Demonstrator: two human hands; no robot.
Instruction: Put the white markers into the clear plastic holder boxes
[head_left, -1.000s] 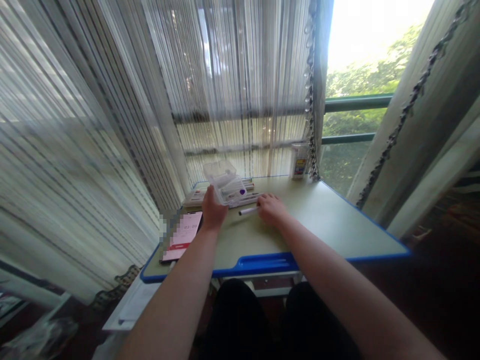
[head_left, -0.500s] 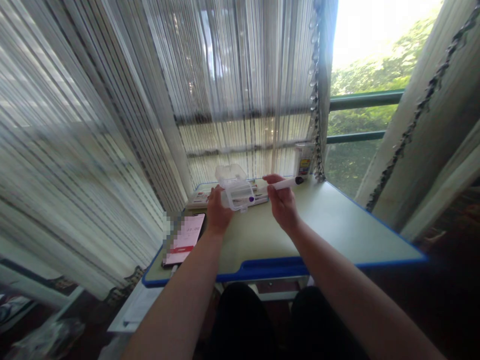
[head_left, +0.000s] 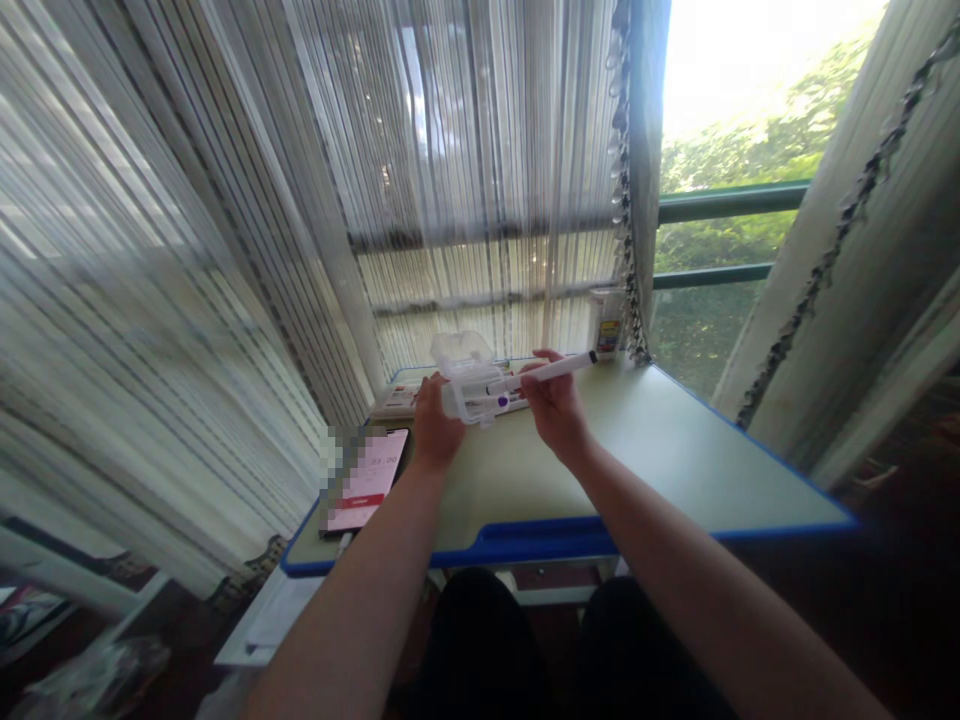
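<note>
My left hand [head_left: 439,422] is closed around a clear plastic pen case [head_left: 459,348], whose lid stands tipped back at the far side. Its open end faces right, toward my other hand. A purple-tipped pen end [head_left: 502,401] shows at the mouth of the case. Between the fingers of my right hand [head_left: 556,408] is a white marker [head_left: 566,368] with a black end, slanting up to the right. The marker's left end is at the case's opening; how far inside it reaches I cannot tell.
A phone [head_left: 367,480] with a lit screen lies at the left of the desk [head_left: 675,470], which has a blue edge. Behind my left hand is a white box or booklet [head_left: 395,398]. A clear package [head_left: 607,320] stands at the back right, near the string curtain [head_left: 480,180].
My right hand has moved slightly left with the white marker, bringing the marker's left end to the case's opening. My left hand still holds the case in nearly the same place.
</note>
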